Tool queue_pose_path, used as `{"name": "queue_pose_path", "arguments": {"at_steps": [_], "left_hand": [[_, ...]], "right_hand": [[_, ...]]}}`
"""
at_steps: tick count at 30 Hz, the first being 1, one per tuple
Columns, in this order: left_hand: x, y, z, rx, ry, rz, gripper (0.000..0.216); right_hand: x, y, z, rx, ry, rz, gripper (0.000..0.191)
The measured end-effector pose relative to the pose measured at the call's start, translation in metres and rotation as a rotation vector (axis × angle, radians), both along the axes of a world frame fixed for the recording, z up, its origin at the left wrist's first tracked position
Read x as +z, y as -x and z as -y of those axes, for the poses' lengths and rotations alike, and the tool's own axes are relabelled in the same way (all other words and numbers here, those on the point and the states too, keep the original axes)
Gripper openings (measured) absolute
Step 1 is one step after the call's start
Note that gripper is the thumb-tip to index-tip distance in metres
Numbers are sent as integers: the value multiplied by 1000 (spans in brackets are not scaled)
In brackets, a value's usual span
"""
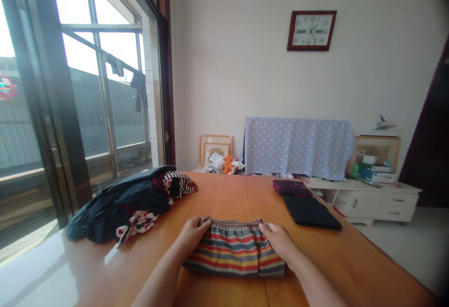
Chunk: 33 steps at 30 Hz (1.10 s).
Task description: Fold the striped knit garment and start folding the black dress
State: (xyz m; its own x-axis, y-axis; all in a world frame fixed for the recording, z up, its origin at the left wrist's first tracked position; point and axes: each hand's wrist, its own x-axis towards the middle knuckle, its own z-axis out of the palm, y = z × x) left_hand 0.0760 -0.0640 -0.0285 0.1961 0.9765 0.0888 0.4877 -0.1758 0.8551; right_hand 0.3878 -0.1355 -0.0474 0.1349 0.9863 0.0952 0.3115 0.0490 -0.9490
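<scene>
A striped garment (pixel 235 251) in red, yellow, grey and blue lies folded on the wooden table (pixel 224 195) in front of me. Its gathered elastic waistband runs along the far edge. My left hand (pixel 192 234) grips the left end of that waistband, thumb on top. At the right end, my right hand (pixel 275 239) pinches the band in the same way. The fingers under the cloth are hidden. The garment's near edge rests at or close to the tabletop between my forearms.
A loose heap of dark clothes (pixel 129 204) with patterned pieces sits at the table's left. On the right are a folded black garment (pixel 312 211) and a folded dark purple one (pixel 291 187). Beyond stands a white cabinet (pixel 372 202); a large window (pixel 101 87) is at left.
</scene>
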Motion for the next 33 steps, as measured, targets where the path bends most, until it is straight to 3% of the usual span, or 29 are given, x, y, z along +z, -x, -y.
{"name": "queue_pose_path", "arguments": {"at_steps": [4, 7, 11, 17, 22, 28, 33], "left_hand": [[0, -1, 3, -19, -56, -54, 47], [1, -3, 3, 1, -159, -200, 42], [0, -3, -3, 76, -209, -322, 46], [0, -2, -9, 138, -165, -540, 56], [1, -1, -9, 123, -165, -571, 59], [0, -2, -7, 163, -140, -598, 56], [13, 2, 1, 276, -254, -569, 55]], "right_hand": [[-1, -4, 0, 50, 49, -28, 46], [-7, -7, -4, 2, 15, 21, 43], [-17, -10, -14, -131, -69, 213, 40], [-20, -10, -19, -251, 38, 590, 38], [-13, -9, -13, -248, 71, 634, 43], [-9, -6, -6, -299, 173, 791, 29], [1, -7, 2, -363, 33, 700, 31]]}}
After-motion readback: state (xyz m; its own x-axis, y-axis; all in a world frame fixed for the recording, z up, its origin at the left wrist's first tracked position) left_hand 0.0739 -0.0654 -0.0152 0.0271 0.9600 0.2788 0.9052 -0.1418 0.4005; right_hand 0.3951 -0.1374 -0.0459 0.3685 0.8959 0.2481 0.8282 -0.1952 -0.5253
